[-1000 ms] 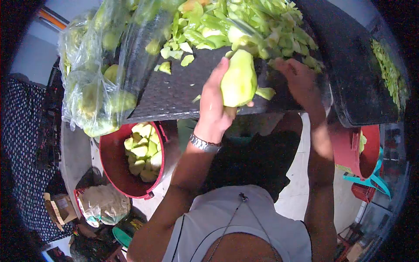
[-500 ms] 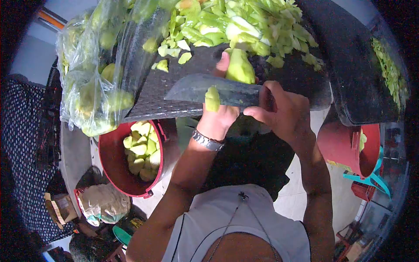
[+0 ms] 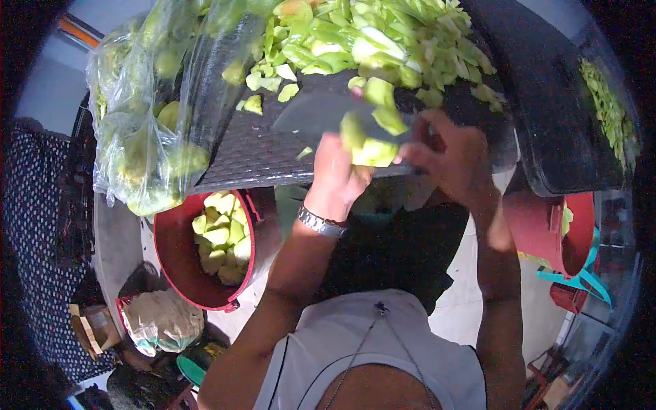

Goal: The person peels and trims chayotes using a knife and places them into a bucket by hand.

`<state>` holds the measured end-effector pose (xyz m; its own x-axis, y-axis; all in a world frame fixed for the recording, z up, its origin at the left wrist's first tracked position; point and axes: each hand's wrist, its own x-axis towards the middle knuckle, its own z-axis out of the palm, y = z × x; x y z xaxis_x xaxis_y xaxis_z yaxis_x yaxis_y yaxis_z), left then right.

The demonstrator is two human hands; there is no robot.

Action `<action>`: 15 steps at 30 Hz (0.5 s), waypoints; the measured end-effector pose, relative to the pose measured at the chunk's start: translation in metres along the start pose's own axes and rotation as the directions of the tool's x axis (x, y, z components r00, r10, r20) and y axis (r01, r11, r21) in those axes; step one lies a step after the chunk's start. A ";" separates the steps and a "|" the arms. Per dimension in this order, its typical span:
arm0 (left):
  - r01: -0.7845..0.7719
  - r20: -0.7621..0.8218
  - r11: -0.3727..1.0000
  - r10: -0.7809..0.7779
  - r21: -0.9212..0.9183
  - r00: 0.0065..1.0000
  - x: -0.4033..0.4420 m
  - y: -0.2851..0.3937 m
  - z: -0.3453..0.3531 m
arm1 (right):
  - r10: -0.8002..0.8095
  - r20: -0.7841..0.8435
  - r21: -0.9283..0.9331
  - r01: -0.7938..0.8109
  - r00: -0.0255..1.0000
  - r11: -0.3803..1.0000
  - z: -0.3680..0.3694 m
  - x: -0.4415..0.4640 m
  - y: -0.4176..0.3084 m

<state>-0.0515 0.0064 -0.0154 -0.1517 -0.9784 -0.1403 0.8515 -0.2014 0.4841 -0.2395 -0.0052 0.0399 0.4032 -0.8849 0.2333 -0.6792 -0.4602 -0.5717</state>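
My left hand (image 3: 336, 167), with a metal watch at the wrist, is closed around a green fruit (image 3: 374, 153) with pale, freshly cut flesh; its exact kind is not clear. My right hand (image 3: 451, 154), smeared by motion, grips the handle of a large knife (image 3: 301, 115). The broad blade is blurred and lies across the fruit, pointing left. A blurred green piece (image 3: 352, 130) shows against the blade, and a strip of peel (image 3: 389, 119) is beside it. Beyond the hands, a heap of green peelings (image 3: 383, 41) covers the far part of the dark woven surface (image 3: 253, 147).
At the left, a clear plastic bag (image 3: 147, 130) holds several green fruits. Below it stands a red bucket (image 3: 158, 253) with peeled pieces (image 3: 222, 236) inside. Another red bucket (image 3: 529, 229) is at the right, near a dark panel (image 3: 553, 109). A brown-wrapped bundle (image 3: 167, 321) lies lower left.
The knife has shifted slightly up and tilted, its blade now blurred. The fruit has come closer to me and shows more cut flesh. A small scrap has appeared on the woven surface left of my hand.
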 end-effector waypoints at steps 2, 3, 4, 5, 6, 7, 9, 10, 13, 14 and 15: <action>0.027 0.067 0.990 -0.036 0.141 0.997 -0.002 0.010 0.007 | 0.062 -0.106 -0.061 -0.069 0.992 0.996 0.003 0.019 0.027; 0.045 0.056 0.993 -0.051 0.109 0.997 -0.005 0.011 0.009 | 0.094 -0.156 -0.087 -0.108 0.983 0.990 0.005 0.025 0.047; 0.054 0.056 0.995 -0.059 0.080 0.997 -0.006 0.013 0.012 | 0.088 -0.127 -0.100 -0.101 0.988 0.990 0.003 0.027 0.062; 0.066 0.052 0.997 -0.069 0.048 0.996 -0.008 0.015 0.015 | 0.083 -0.097 -0.112 -0.094 0.992 0.989 0.000 0.028 0.076; 0.040 -0.023 0.999 -0.040 0.010 0.999 -0.007 0.015 0.025 | 0.219 -0.036 -0.043 -0.220 0.975 0.974 -0.005 0.031 0.075; 0.026 -0.043 1.000 -0.027 -0.016 0.999 -0.004 0.013 0.025 | 0.347 0.034 0.017 -0.347 0.937 0.938 -0.008 0.032 0.075; 0.004 -0.087 0.998 -0.010 -0.069 0.996 0.001 0.011 0.022 | 0.070 -0.079 -0.001 -0.070 0.994 0.998 -0.004 0.022 0.077; 0.003 -0.097 0.999 -0.007 -0.047 0.995 0.002 0.011 0.022 | 0.045 -0.114 -0.003 -0.046 0.992 0.999 -0.002 0.016 0.073; -0.053 -0.166 0.999 0.050 -0.013 0.985 0.003 0.006 0.025 | 0.213 -0.170 0.032 -0.210 0.962 0.977 0.005 -0.002 0.017; -0.108 -0.213 0.994 0.101 -0.021 0.972 0.005 -0.001 0.026 | 0.150 -0.106 0.028 -0.148 0.983 0.989 0.005 -0.013 0.003; -0.166 -0.258 0.986 0.154 -0.027 0.954 0.006 -0.005 0.027 | 0.082 -0.043 0.027 -0.081 0.996 0.996 0.006 -0.020 -0.005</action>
<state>-0.0699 0.0004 0.0052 0.1155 -0.9524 -0.2822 0.8779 -0.0351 0.4775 -0.2405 0.0158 0.0334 0.3189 -0.9221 0.2192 -0.6933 -0.3846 -0.6095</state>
